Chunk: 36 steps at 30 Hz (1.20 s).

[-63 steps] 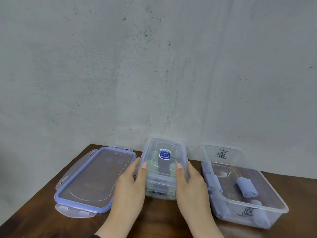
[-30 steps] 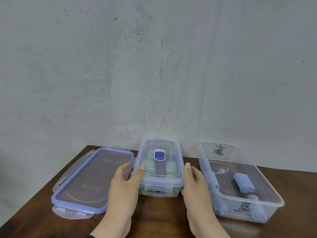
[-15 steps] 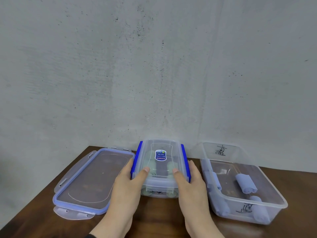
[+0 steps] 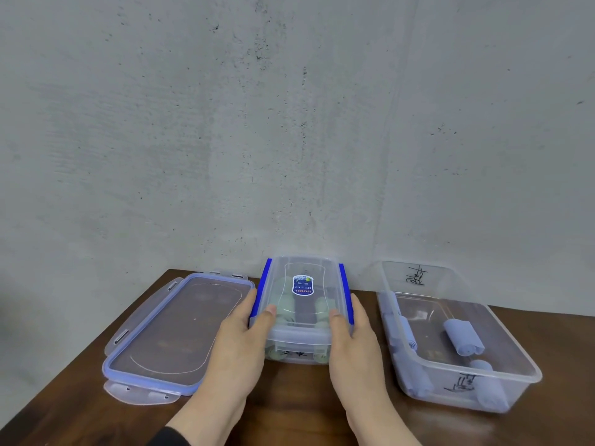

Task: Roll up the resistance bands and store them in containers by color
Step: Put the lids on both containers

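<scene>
Near edge: the left hand (image 4: 240,336) and the right hand (image 4: 354,341) are clamped on the two long sides of the small container (image 4: 302,317), thumbs laid on the lid (image 4: 304,281), fingers wrapped down over the blue latches (image 4: 260,286). Whether both latches are fully snapped cannot be told; fingers cover their near ends.

Pale green rolled bands (image 4: 285,309) are seen through the clear lid, inside the small container, which sits on the desk (image 4: 289,397) between the other two items.

Risks, judged:
- Uneven thumb pressure: one latch may be left unseated, lid popped up at one side.
- A roll standing high may be pinched under the lid rim, so the seal is blocked.
- The container may be skidded on the smooth desk if pushed forward rather than down.

Just to the right, the large open container (image 4: 463,378) holds blue rolled bands (image 4: 462,338) and is not lidded. It may be nudged by the right wrist, being just beside it. To the left, the large lid (image 4: 175,333) lies flat, its near tab close to the desk edge; it could be knocked off by the left forearm.

Far: a bare concrete wall (image 4: 289,123).
</scene>
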Each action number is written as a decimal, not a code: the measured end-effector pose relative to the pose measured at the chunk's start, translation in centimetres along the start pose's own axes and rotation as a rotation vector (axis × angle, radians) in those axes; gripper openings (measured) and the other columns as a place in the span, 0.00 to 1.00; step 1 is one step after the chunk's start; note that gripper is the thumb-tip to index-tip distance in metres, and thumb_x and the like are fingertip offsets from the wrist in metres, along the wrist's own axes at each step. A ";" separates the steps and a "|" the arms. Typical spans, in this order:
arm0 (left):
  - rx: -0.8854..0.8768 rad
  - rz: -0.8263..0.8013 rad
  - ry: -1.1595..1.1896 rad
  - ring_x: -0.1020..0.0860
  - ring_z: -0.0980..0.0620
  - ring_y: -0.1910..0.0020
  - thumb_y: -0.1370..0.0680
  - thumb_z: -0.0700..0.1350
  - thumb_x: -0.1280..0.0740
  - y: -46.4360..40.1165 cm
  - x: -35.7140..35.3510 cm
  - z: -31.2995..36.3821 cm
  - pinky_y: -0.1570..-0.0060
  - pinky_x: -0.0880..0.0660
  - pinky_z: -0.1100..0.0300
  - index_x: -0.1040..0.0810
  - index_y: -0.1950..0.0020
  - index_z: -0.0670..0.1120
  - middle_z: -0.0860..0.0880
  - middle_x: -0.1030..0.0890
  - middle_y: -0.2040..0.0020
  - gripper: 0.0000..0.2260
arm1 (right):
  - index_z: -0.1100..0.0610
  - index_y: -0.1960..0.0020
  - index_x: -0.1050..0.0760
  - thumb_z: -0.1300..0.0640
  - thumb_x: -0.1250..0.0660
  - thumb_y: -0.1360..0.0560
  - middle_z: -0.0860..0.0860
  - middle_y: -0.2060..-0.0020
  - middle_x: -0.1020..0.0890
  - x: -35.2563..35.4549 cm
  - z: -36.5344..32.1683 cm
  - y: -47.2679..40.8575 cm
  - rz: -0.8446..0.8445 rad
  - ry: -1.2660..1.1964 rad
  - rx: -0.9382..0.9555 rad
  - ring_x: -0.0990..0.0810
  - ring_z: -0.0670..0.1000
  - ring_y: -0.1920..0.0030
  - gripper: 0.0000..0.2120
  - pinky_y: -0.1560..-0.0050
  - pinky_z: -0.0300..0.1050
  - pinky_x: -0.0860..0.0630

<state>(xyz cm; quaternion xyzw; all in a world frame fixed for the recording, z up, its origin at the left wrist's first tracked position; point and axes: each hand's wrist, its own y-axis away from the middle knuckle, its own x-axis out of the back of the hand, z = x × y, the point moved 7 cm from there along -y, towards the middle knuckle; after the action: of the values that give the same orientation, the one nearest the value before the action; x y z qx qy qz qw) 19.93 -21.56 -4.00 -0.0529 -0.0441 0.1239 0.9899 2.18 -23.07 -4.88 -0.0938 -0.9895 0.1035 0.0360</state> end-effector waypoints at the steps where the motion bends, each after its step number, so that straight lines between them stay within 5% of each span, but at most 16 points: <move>1: -0.003 0.005 -0.014 0.19 0.64 0.49 0.18 0.49 0.38 -0.1 0.0 -0.1 0.61 0.24 0.73 0.26 0.30 0.54 0.59 0.16 0.46 0.16 | 0.41 0.36 0.29 0.53 0.40 0.18 0.38 0.47 0.18 0.0 -0.1 0.1 0.006 0.007 0.001 0.21 0.33 0.50 0.13 0.58 0.25 0.27; 5: -0.039 0.041 -0.125 0.22 0.63 0.43 0.19 0.53 0.37 0.1 0.0 0.3 0.61 0.27 0.79 0.35 0.24 0.55 0.62 0.24 0.36 0.23 | 0.39 0.33 0.35 0.46 0.40 0.19 0.33 0.43 0.23 0.0 -0.4 0.2 0.027 0.083 0.036 0.27 0.24 0.47 0.15 0.52 0.21 0.30; 7: -0.084 0.129 -0.183 0.25 0.64 0.44 0.18 0.54 0.39 0.6 0.8 0.7 0.62 0.31 0.82 0.34 0.24 0.54 0.62 0.26 0.38 0.22 | 0.42 0.26 0.38 0.41 0.41 0.20 0.36 0.34 0.27 0.3 -0.5 0.5 0.040 0.161 0.073 0.30 0.30 0.36 0.23 0.36 0.32 0.29; 9: -0.164 0.265 -0.263 0.23 0.59 0.45 0.17 0.52 0.41 1.2 2.4 1.4 0.59 0.30 0.76 0.25 0.34 0.54 0.60 0.21 0.44 0.13 | 0.45 0.21 0.45 0.40 0.41 0.21 0.39 0.25 0.36 0.6 -1.2 1.3 0.050 0.240 0.101 0.38 0.36 0.27 0.31 0.26 0.40 0.39; 11: -0.232 0.368 -0.440 0.21 0.54 0.48 0.18 0.48 0.38 1.8 4.3 1.7 0.51 0.27 0.63 0.23 0.45 0.53 0.58 0.19 0.51 0.06 | 0.46 0.21 0.45 0.43 0.41 0.21 0.37 0.23 0.41 1.1 -2.4 2.5 0.053 0.280 0.155 0.46 0.32 0.26 0.31 0.28 0.30 0.47; 13: -0.270 0.358 -0.771 0.22 0.53 0.48 0.21 0.49 0.35 2.4 5.4 1.9 0.44 0.28 0.55 0.23 0.45 0.53 0.56 0.20 0.50 0.06 | 0.45 0.23 0.38 0.44 0.41 0.22 0.34 0.25 0.39 1.3 -3.8 4.1 0.036 0.254 0.265 0.44 0.29 0.27 0.28 0.32 0.23 0.46; 17: -0.162 0.184 -1.140 0.24 0.56 0.44 0.23 0.61 0.36 3.8 7.0 0.5 0.37 0.32 0.54 0.24 0.42 0.58 0.59 0.23 0.45 0.13 | 0.46 0.34 0.23 0.46 0.39 0.23 0.32 0.34 0.26 0.2 -4.5 7.5 -0.144 0.248 0.362 0.32 0.33 0.32 0.19 0.31 0.32 0.35; 21: -0.122 0.109 -1.188 0.25 0.55 0.54 0.22 0.62 0.37 4.3 7.6 -0.2 0.46 0.28 0.56 0.26 0.53 0.56 0.57 0.24 0.56 0.10 | 0.42 0.37 0.21 0.42 0.39 0.22 0.31 0.40 0.23 -1.5 -2.9 9.6 -0.385 0.434 0.295 0.30 0.30 0.36 0.16 0.32 0.34 0.33; 25: -0.191 0.086 -1.209 0.25 0.55 0.53 0.21 0.60 0.37 4.6 7.1 -0.3 0.47 0.28 0.57 0.23 0.52 0.55 0.57 0.22 0.55 0.10 | 0.41 0.35 0.24 0.39 0.41 0.21 0.29 0.36 0.28 -2.2 -1.4 11.6 -0.571 0.622 0.236 0.34 0.30 0.33 0.17 0.31 0.31 0.38; 32: -0.269 0.203 -1.320 0.23 0.51 0.53 0.17 0.54 0.41 4.9 6.2 0.7 0.49 0.28 0.57 0.24 0.50 0.50 0.51 0.20 0.53 0.11 | 0.40 0.34 0.26 0.38 0.43 0.20 0.29 0.35 0.29 -1.4 -1.1 13.0 -0.563 0.662 0.232 0.34 0.30 0.33 0.18 0.32 0.30 0.38; 36: -0.345 0.398 -1.251 0.28 0.48 0.69 0.19 0.46 0.35 5.2 7.8 1.9 0.67 0.30 0.55 0.27 0.60 0.46 0.49 0.25 0.69 0.11 | 0.40 0.34 0.26 0.38 0.43 0.20 0.30 0.35 0.28 -1.2 -1.3 12.9 -0.542 0.672 0.232 0.32 0.31 0.34 0.18 0.32 0.31 0.37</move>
<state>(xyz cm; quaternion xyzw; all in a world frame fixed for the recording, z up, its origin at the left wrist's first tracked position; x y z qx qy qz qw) 25.99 -14.38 -2.11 -0.1357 -0.6169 0.3021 0.7139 5.81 -10.59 -6.37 0.1452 -0.8935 0.1645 0.3918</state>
